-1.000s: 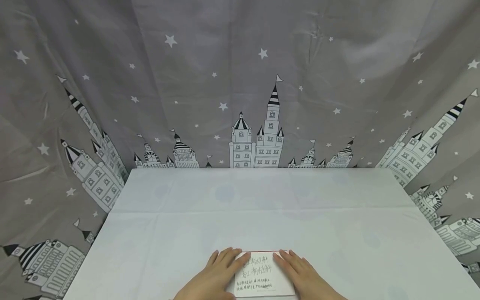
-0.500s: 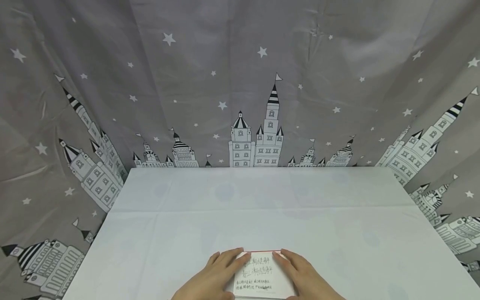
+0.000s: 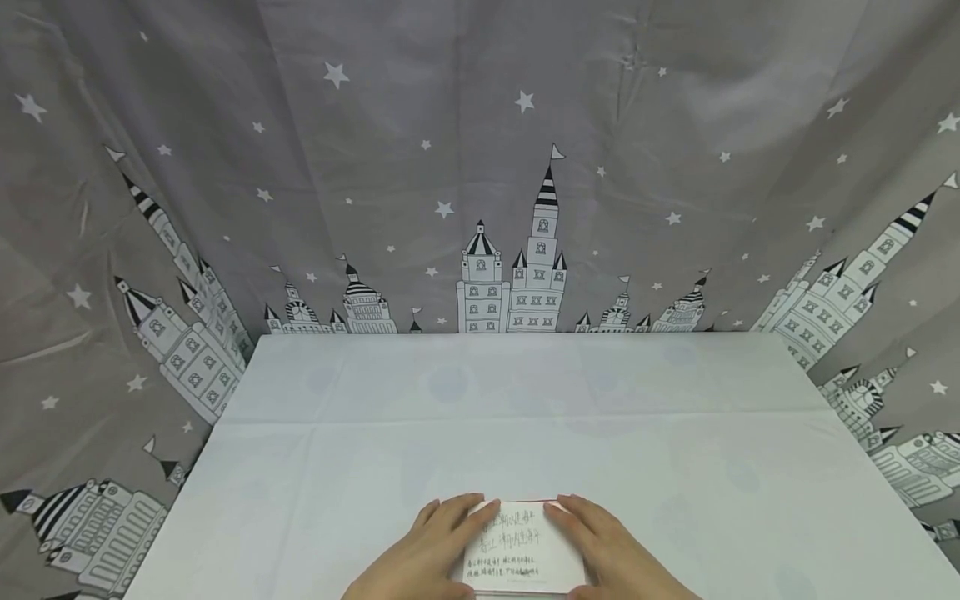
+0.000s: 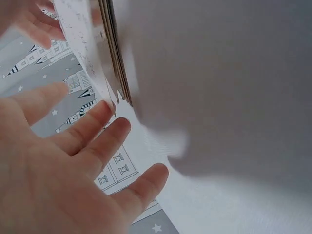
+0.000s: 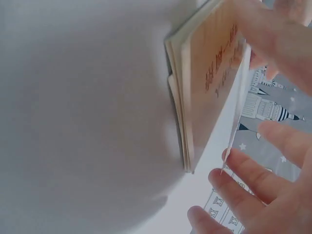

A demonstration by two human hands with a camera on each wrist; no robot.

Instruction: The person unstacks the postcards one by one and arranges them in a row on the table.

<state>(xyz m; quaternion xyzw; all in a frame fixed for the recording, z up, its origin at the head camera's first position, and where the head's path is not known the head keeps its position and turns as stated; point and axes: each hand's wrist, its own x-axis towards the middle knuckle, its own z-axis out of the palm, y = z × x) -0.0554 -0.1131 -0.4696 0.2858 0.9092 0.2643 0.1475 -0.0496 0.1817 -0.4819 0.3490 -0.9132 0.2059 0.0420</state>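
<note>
The head view shows the left hand (image 3: 427, 554) at nine o'clock and the right hand (image 3: 611, 550) at three o'clock of a small notebook (image 3: 525, 550). On each hand the fingers are spread and nearly straight, touching the notebook rather than curling round it. Each index finger lies over the handwritten page, its tip towards the twelve o'clock edge, and the thumbs are near the corners at seven and five o'clock. Two rows of larger handwriting cross the upper part of that page, two of smaller script run below, and a thin red line marks its twelve o'clock edge.

In the right wrist view a thin sheet (image 5: 237, 112) stands apart from the layered pages (image 5: 180, 112), with fingertips touching its end; how firmly it is held I cannot tell.

The notebook is at six o'clock in the head view, over the near part of a white-covered table (image 3: 480, 450). Beyond, from nine o'clock over twelve to three, hangs a grey curtain (image 3: 390, 108) printed with white stars and castles, the tall central pair of towers (image 3: 536, 287) standing at twelve.
</note>
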